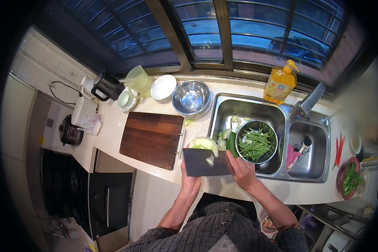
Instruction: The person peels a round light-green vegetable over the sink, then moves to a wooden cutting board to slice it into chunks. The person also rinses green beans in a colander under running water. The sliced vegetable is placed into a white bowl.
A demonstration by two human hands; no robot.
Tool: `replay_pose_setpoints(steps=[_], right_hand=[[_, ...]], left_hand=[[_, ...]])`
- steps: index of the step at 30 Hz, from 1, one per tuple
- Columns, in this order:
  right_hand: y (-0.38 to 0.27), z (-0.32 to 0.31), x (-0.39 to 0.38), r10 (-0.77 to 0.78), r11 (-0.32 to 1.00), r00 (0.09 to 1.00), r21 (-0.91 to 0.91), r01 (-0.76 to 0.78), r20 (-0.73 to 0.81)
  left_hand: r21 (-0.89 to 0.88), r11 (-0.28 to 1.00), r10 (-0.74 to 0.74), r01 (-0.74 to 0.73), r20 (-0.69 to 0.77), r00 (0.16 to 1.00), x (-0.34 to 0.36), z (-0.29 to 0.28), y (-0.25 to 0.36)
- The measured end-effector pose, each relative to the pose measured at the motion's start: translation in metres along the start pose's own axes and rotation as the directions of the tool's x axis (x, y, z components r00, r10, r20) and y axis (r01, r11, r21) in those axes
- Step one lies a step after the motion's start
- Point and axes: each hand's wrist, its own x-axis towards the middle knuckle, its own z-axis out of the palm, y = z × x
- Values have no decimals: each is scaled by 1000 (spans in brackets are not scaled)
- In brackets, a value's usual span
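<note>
My right hand (242, 170) grips a dark, broad-bladed knife (203, 164), its flat face tilted toward me with a pale scrap on it. Just behind the blade, my left hand (190, 180) holds a pale green vegetable piece (203, 143); most of those fingers are hidden by the knife. Both hands are at the counter's front, near the sink's left corner. In the left basin (227, 109) are a steel bowl of green beans (256, 140), leafy scraps (236, 119) and a long green vegetable (232, 145).
A wooden board (147, 138) lies left, below stacked steel bowls (191, 98), white bowl (163, 87), jug (138, 80) and kettle (105, 86). The right basin (315, 164) holds a brush (303, 149). Behind are faucet (306, 103) and soap bottle (281, 84); red chilies (339, 151) and greens (350, 180) sit right.
</note>
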Motion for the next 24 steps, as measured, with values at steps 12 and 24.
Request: replay_pose_setpoints(steps=[12, 24], right_hand=[[-1, 71, -15, 511, 833, 811, 69, -548, 285], [52, 32, -8, 708, 600, 645, 236, -764, 288]], left_hand=[[129, 990, 72, -57, -114, 991, 5, 0, -10], [-409, 679, -407, 610, 482, 776, 30, -17, -8]])
